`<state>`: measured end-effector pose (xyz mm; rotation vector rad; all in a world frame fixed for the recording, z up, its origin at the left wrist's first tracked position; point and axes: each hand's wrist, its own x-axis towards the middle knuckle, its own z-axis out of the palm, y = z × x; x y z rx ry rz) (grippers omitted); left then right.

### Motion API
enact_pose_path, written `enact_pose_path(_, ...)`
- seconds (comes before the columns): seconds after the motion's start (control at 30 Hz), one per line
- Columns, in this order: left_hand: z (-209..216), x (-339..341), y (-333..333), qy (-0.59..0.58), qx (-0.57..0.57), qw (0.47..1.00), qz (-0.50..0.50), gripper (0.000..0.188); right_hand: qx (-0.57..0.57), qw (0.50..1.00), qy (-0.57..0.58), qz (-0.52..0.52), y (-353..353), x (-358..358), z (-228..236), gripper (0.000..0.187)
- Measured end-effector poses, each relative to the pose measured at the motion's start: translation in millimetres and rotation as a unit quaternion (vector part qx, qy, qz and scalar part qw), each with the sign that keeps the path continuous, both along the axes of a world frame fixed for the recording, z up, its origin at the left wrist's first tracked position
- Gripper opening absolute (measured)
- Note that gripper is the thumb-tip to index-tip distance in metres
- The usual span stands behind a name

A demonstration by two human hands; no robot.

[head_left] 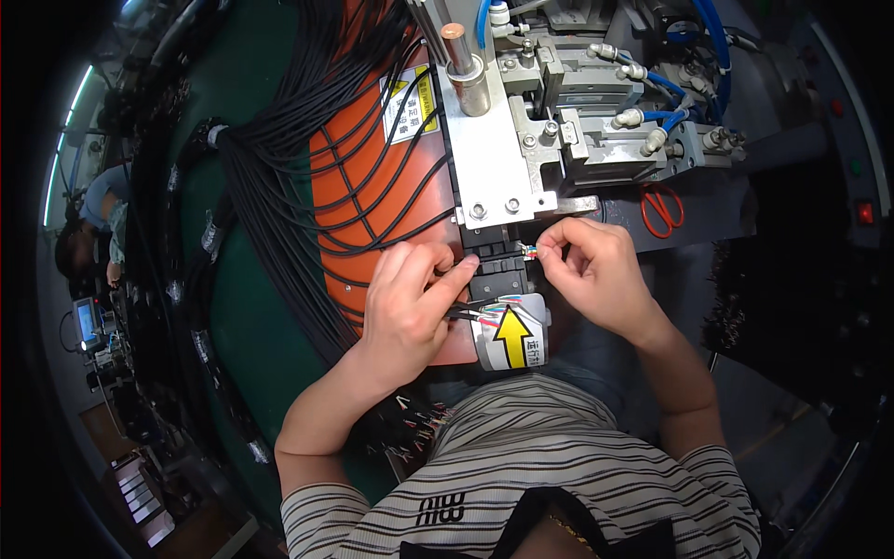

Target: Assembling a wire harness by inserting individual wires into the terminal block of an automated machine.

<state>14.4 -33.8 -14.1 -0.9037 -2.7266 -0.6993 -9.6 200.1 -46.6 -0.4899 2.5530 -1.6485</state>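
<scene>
My left hand [410, 303] is closed at the left side of a black slotted fixture [501, 282]. Its thumb and fingertips press on a black cable lying in a slot; the fingers partly cover the cable. Across the fixture, my right hand [596, 275] pinches the thin coloured wires [530, 252] that stick out of the cable's end. Just below, more black cables with stripped coloured wires [498, 306] lie on a white guide plate with a yellow arrow [513, 337].
A metal press block with a copper-topped post [468, 84] and pneumatic cylinders [605, 144] with blue hoses stand beyond the fixture. Red-handled scissors [661, 210] lie at right. Many black cables [270, 168] spread over an orange panel [386, 191] at left. Another person [102, 200] is far left.
</scene>
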Motion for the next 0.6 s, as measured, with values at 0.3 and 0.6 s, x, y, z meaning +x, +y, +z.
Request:
enact_pose_path(0.3, -6, -11, 15, -0.009, 0.059, 0.998, 0.009, 0.035, -0.123, 0.983, 0.071, 0.113, -10, 10, 17, 0.026)
enact_pose_path(0.6, 7, -7, 26, -0.058, 0.217, 0.974, 0.006, 0.019, -0.320, 0.923, -0.200, 0.082, -4, 10, 12, 0.028)
